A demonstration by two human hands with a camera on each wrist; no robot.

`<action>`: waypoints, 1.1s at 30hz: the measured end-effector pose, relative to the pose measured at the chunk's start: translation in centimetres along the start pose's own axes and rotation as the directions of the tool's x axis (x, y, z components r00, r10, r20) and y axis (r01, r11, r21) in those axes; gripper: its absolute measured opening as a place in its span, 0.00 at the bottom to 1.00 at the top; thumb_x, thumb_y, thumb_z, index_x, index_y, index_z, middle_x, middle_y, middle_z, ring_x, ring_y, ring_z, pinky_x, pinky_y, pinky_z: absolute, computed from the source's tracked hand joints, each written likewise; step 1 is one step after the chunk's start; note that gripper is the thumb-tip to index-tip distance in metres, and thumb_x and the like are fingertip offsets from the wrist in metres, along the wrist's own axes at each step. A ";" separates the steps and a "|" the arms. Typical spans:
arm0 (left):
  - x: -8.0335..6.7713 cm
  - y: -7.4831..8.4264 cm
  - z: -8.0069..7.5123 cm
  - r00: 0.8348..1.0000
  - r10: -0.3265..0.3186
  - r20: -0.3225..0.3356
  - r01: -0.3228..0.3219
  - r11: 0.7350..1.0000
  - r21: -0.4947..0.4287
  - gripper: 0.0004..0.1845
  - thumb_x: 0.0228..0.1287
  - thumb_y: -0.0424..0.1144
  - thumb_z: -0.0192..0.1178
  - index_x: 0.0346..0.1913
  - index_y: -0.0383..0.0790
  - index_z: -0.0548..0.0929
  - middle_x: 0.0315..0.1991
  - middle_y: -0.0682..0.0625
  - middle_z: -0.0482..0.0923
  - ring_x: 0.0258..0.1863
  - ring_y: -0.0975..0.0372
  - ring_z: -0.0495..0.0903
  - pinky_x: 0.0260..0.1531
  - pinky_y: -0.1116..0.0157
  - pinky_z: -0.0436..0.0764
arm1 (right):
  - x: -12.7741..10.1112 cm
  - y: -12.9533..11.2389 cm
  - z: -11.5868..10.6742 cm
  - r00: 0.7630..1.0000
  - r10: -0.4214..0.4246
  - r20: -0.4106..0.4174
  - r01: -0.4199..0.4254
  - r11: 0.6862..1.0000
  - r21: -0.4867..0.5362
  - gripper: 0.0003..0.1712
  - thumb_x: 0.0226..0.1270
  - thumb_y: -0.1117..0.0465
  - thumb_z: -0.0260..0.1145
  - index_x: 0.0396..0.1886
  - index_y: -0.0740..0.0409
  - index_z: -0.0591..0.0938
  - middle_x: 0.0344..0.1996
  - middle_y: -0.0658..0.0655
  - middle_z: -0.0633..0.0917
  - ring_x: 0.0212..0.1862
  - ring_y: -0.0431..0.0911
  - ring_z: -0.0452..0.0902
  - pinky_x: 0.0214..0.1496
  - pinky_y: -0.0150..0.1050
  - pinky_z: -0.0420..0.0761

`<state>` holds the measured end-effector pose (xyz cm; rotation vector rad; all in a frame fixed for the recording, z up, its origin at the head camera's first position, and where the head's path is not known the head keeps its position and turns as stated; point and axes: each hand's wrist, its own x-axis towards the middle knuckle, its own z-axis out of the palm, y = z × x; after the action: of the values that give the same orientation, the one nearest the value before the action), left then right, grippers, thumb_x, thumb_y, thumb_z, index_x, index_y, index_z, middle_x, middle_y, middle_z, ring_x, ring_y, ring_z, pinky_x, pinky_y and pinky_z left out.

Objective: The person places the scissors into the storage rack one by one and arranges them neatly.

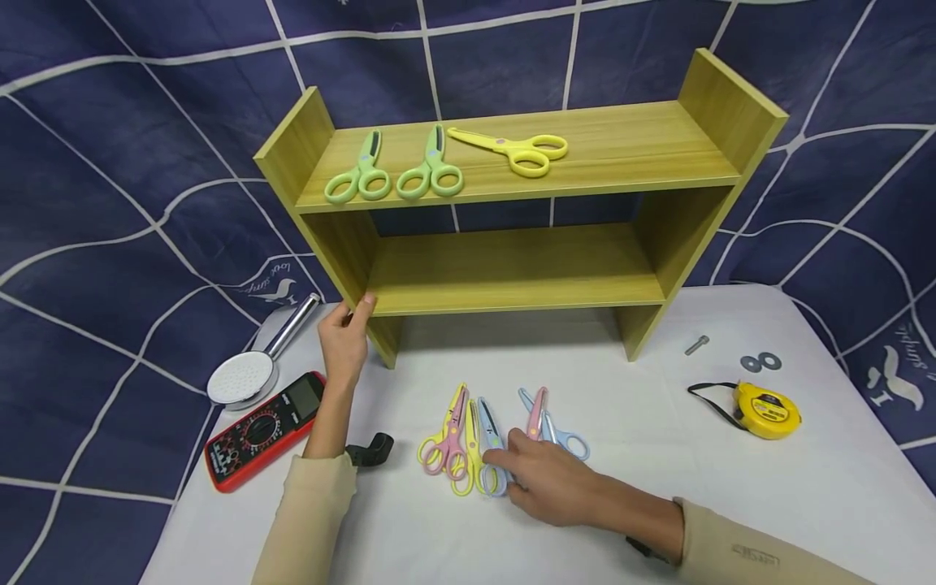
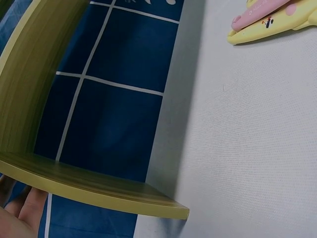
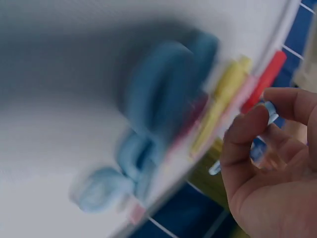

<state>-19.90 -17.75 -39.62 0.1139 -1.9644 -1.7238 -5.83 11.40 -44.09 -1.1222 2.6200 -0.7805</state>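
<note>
A red multimeter (image 1: 265, 429) lies beside a shower head (image 1: 244, 375); a yellow tape measure (image 1: 764, 410) sits far right.

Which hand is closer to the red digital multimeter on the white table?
The left hand. It grips the wooden shelf edge just above and right of the red digital multimeter. The right hand is farther right, at the scissors.
</note>
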 end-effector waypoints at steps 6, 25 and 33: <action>-0.3 0.7 -0.1 1.000 0.006 0.008 -0.006 1.000 0.008 0.14 0.66 0.33 0.63 0.39 0.19 0.84 0.20 0.61 0.72 0.22 0.69 0.67 0.22 0.72 0.65 | -0.4 -1.9 -4.8 0.959 -0.110 -0.261 0.115 0.993 0.004 0.27 0.59 0.70 0.62 0.60 0.53 0.80 0.38 0.48 0.71 0.24 0.30 0.64 0.24 0.23 0.67; 0.6 -1.9 0.1 1.000 0.001 -0.024 -0.001 1.000 0.004 0.15 0.65 0.39 0.66 0.38 0.25 0.86 0.20 0.61 0.75 0.21 0.69 0.68 0.21 0.73 0.65 | -2.3 -4.3 -18.9 0.656 -0.121 -0.745 0.053 0.992 -0.114 0.32 0.54 0.76 0.67 0.62 0.61 0.79 0.41 0.57 0.79 0.28 0.37 0.70 0.29 0.22 0.73; -0.1 0.4 0.1 1.000 -0.007 0.003 0.007 1.000 0.008 0.14 0.66 0.34 0.63 0.38 0.20 0.84 0.19 0.57 0.72 0.19 0.70 0.65 0.19 0.73 0.62 | -1.7 -4.0 -20.9 0.541 0.013 -0.841 0.005 1.000 0.019 0.37 0.48 0.78 0.76 0.62 0.61 0.79 0.40 0.58 0.86 0.29 0.30 0.79 0.28 0.22 0.77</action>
<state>-19.71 -17.54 -39.31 0.1216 -1.9754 -1.7215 -9.76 18.49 -24.37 -0.8251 3.3254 -1.7100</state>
